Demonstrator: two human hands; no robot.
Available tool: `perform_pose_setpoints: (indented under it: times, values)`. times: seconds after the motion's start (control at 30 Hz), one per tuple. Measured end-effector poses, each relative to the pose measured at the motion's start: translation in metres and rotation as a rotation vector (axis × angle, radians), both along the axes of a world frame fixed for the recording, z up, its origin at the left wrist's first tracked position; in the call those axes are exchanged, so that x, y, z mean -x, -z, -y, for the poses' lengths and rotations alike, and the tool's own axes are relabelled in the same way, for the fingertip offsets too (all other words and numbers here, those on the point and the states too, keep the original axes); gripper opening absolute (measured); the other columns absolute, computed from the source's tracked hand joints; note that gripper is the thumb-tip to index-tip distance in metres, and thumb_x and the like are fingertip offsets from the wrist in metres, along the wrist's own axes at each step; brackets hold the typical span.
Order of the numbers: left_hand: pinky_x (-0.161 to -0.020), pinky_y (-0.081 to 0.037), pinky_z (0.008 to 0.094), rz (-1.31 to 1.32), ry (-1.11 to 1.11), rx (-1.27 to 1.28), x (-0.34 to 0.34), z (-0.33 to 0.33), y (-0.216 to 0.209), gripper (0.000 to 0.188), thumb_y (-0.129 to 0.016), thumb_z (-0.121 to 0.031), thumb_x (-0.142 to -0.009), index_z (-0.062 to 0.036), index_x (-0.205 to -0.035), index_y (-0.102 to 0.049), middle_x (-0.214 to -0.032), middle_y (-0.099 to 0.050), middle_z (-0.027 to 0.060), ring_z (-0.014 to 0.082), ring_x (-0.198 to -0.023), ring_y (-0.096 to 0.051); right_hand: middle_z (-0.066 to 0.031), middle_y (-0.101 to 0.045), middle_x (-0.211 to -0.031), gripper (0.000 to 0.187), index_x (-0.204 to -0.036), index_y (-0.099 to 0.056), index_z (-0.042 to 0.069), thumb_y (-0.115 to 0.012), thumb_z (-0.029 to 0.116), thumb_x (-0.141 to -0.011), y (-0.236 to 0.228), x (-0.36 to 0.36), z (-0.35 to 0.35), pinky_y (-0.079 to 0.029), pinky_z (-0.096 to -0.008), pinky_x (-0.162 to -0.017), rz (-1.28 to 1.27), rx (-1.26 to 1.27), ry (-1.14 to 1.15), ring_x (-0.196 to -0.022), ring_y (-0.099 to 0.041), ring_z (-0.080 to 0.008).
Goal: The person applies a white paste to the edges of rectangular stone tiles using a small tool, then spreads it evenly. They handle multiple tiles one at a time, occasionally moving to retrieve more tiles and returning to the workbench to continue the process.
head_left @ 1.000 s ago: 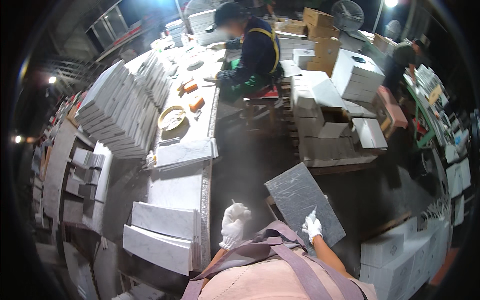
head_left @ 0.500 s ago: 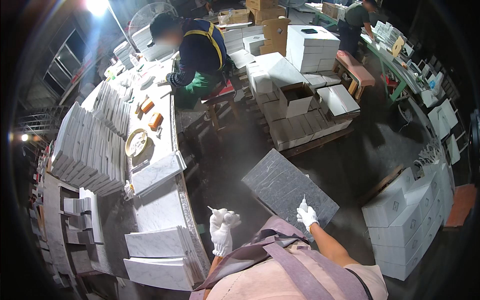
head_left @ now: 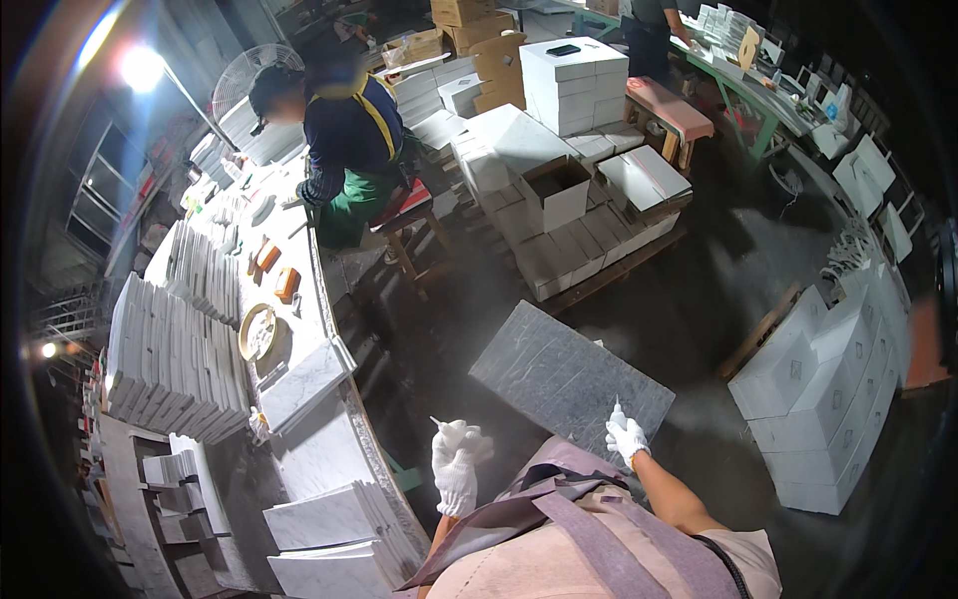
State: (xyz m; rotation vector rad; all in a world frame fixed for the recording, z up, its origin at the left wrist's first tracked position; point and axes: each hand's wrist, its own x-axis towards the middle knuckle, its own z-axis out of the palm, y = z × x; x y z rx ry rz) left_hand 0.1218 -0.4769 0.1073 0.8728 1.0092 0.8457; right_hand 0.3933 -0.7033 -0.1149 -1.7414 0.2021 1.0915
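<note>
Both my hands wear white knitted gloves. My left hand [head_left: 457, 467] is closed near the edge of the long worktable, and a small white pointed piece [head_left: 435, 420] sticks out between its fingers. Ahead and to the right, my right hand [head_left: 626, 441] grips a small white bottle with a pointed nozzle [head_left: 617, 405], tip upward. Beneath that hand lies a grey rectangular slab [head_left: 554, 364] with pale scratch lines; the hand overlaps its near right part, and I cannot tell whether they touch. Most of the bottle's body is hidden by the glove.
White marbled tiles [head_left: 324, 519] and tall tile stacks [head_left: 170, 364] line the worktable at left, with a round bowl [head_left: 257, 332]. A co-worker [head_left: 349, 135] sits beyond it. White boxes [head_left: 818, 409] stand at right; a loaded pallet [head_left: 609, 268] lies ahead.
The view has swung slightly, so the pallet and the co-worker appear further left. Both hands keep their grips and have shifted slightly right in the picture.
</note>
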Motion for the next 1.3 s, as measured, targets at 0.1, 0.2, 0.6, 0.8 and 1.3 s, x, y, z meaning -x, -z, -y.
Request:
perform_pose_setpoints:
  times: [0.1, 0.2, 0.6, 0.8, 1.3]
  values:
    - [-0.082, -0.065, 0.0407, 0.074, 0.005, -0.028, -0.004, -0.001, 0.009, 0.038, -0.066, 0.000, -0.096, -0.0055, -0.132, -0.056, -0.115, -0.068, 0.0129, 0.0262, -0.098, -0.072, 0.0011, -0.053, -0.079, 0.022, -0.105, -0.050, 0.011, -0.070, 0.014, -0.098, 0.006, -0.001, 0.006, -0.042, -0.0270, -0.047, -0.030, -0.052, 0.053, -0.059, -0.053, -0.0082]
    - [-0.079, -0.065, 0.0405, 0.053, 0.037, -0.109, -0.006, -0.002, 0.014, 0.034, -0.066, -0.007, -0.099, -0.0057, -0.131, -0.055, -0.115, -0.067, 0.0151, 0.0286, -0.095, -0.074, 0.0021, -0.052, -0.081, 0.020, -0.106, -0.050, 0.013, -0.069, 0.013, -0.099, 0.008, 0.000, 0.006, -0.042, -0.0270, -0.046, -0.057, -0.034, 0.105, -0.059, -0.053, -0.0084]
    - [-0.080, -0.064, 0.0398, 0.077, 0.028, -0.092, -0.017, 0.010, -0.004, 0.037, -0.060, 0.006, -0.095, -0.0028, -0.131, -0.055, -0.116, -0.067, 0.0164, 0.0285, -0.096, -0.073, 0.0040, -0.048, -0.075, 0.017, -0.101, -0.049, 0.014, -0.065, 0.016, -0.102, 0.007, -0.001, 0.008, -0.033, -0.0264, -0.046, -0.069, -0.121, 0.115, -0.055, -0.043, -0.0074]
    - [-0.081, -0.064, 0.0423, 0.146, 0.066, -0.122, -0.015, 0.018, 0.001, 0.034, -0.062, -0.004, -0.101, -0.0026, -0.134, -0.054, -0.118, -0.067, 0.0184, 0.0321, -0.096, -0.073, 0.0031, -0.049, -0.075, 0.016, -0.102, -0.048, 0.014, -0.063, 0.020, -0.103, 0.008, -0.004, 0.015, -0.035, -0.0264, -0.046, -0.077, -0.136, 0.103, -0.055, -0.045, -0.0078]
    - [-0.085, -0.062, 0.0417, 0.221, 0.210, -0.146, -0.031, 0.023, -0.022, 0.035, -0.055, -0.001, -0.098, -0.0045, -0.133, -0.054, -0.117, -0.067, 0.0154, 0.0282, -0.097, -0.072, -0.0212, -0.065, -0.119, 0.060, -0.144, -0.041, 0.000, -0.071, 0.027, -0.099, 0.023, 0.063, 0.049, -0.061, -0.0467, -0.081, -0.084, -0.128, 0.095, -0.097, -0.070, -0.0348]
